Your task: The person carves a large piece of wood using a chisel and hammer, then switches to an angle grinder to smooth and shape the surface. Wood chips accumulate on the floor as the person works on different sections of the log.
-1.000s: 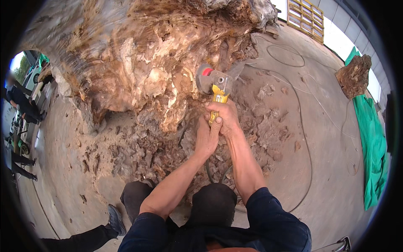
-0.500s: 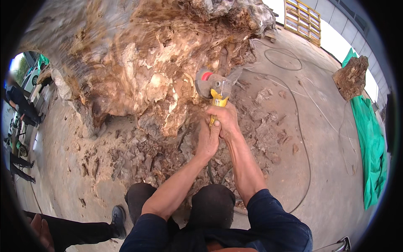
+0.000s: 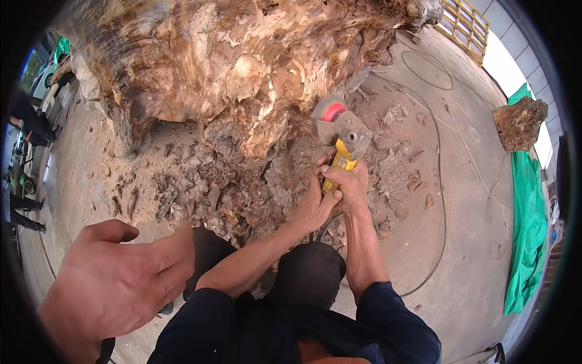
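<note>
Both my hands are closed around the yellow body of an angle grinder (image 3: 344, 159). My left hand (image 3: 316, 203) wraps its rear end, and my right hand (image 3: 353, 185) grips just beside it, higher on the body. The grinder's head points away from me, with a round disc on a red hub and a dusty guard. A huge, rough brown tree stump (image 3: 230, 67) fills the far side. The disc is by its lower right edge; whether they touch, I cannot tell. From the lower left, another person's hand (image 3: 121, 279) reaches in, close to my left forearm.
Bark scraps and wood debris (image 3: 206, 200) cover the floor below the stump. A dark cable (image 3: 444, 230) loops over concrete on the right. Beyond it are a green tarp (image 3: 526, 236), a wood chunk (image 3: 520, 124) and a pallet (image 3: 464, 27). People (image 3: 30, 121) stand far left.
My hands and the grinder have shifted right and nearer, off the stump's face toward its edge. The view has tilted down. Another person's hand has risen large into the lower left.
</note>
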A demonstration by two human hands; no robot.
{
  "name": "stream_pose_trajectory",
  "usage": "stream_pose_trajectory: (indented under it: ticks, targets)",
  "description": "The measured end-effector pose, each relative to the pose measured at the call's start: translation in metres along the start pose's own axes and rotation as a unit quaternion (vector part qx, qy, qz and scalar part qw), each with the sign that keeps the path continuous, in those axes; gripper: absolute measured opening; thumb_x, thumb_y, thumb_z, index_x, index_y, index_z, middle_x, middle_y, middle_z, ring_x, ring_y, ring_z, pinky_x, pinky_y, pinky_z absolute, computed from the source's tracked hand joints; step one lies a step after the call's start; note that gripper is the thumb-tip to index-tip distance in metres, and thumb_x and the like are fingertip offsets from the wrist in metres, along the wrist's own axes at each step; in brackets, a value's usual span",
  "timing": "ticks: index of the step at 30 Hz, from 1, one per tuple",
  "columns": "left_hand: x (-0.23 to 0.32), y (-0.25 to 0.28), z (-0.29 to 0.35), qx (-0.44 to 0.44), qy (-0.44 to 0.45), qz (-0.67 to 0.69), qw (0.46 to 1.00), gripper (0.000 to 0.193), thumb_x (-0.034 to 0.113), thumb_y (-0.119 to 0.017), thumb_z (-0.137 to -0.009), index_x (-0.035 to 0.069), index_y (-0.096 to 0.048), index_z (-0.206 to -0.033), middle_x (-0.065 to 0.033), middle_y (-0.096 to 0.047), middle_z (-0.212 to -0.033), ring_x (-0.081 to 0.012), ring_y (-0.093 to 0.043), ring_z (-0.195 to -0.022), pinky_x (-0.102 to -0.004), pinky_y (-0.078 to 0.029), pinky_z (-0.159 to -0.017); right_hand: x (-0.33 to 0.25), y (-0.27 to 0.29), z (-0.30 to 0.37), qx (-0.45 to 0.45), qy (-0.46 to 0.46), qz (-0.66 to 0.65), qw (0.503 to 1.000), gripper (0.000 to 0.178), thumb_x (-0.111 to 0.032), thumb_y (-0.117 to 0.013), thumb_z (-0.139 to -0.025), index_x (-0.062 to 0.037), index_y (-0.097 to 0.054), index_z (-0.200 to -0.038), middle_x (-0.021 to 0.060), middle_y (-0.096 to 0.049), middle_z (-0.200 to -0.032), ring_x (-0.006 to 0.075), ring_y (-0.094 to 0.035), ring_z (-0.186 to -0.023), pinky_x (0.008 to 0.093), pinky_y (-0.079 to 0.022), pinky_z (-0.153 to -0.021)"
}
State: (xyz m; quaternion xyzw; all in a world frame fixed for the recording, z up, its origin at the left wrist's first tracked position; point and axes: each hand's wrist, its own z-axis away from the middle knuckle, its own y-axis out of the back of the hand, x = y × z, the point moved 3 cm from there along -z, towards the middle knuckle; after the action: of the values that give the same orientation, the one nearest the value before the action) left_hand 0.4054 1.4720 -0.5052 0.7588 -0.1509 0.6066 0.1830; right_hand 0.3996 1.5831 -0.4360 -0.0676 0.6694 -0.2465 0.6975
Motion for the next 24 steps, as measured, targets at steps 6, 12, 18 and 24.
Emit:
stream_pose_trajectory:
  ticks: [6, 12, 18, 24]
  targets:
    - [0.040, 0.003, 0.013, -0.087, 0.128, 0.129, 0.979, 0.094, 0.046, -0.064, -0.105, 0.002, -0.007, -0.165, -0.0162, -0.059, -0.120, -0.0153, -0.064, -0.088, -0.0321, -0.054, -0.071, 0.006, 0.013, 0.009, -0.010, -0.005, -0.032, 0.999, 0.040, 0.005, -0.068, -0.076, 0.0027, -0.063, -0.115, 0.0220, -0.072, -0.118, 0.0267, -0.073, -0.095, 0.0389, -0.060, -0.088]
    - [0.023, 0.030, 0.033, -0.054, 0.238, 0.507, 0.826, 0.062, 0.033, -0.068, -0.095, -0.001, -0.042, -0.140, -0.0154, -0.062, -0.114, -0.0266, -0.061, -0.112, -0.0422, -0.051, -0.091, 0.020, -0.001, 0.018, 0.001, -0.029, -0.089, 0.996, 0.035, 0.008, -0.069, -0.078, 0.0032, -0.064, -0.113, 0.0199, -0.072, -0.121, 0.0251, -0.073, -0.101, 0.0378, -0.058, -0.088]
    - [0.019, 0.027, 0.025, -0.082, 0.465, 0.818, 0.329, 0.031, 0.027, -0.060, -0.095, 0.000, -0.057, -0.112, -0.0139, -0.063, -0.097, -0.0284, -0.064, -0.092, -0.0440, -0.052, -0.077, 0.026, -0.004, 0.013, -0.053, -0.061, -0.028, 0.996, 0.050, 0.004, -0.075, -0.081, 0.0049, -0.066, -0.130, 0.0126, -0.072, -0.118, 0.0189, -0.070, -0.102, 0.0353, -0.058, -0.089]
    - [-0.010, 0.030, 0.048, 0.062, 0.442, 0.668, 0.595, 0.038, 0.044, -0.063, -0.098, 0.016, -0.061, -0.125, -0.0056, -0.067, -0.116, -0.0212, -0.063, -0.115, -0.0365, -0.051, -0.101, 0.021, -0.011, 0.021, -0.110, -0.018, 0.111, 0.988, 0.050, -0.005, -0.085, -0.082, 0.0009, -0.067, -0.128, 0.0083, -0.073, -0.114, 0.0162, -0.068, -0.105, 0.0341, -0.057, -0.093]
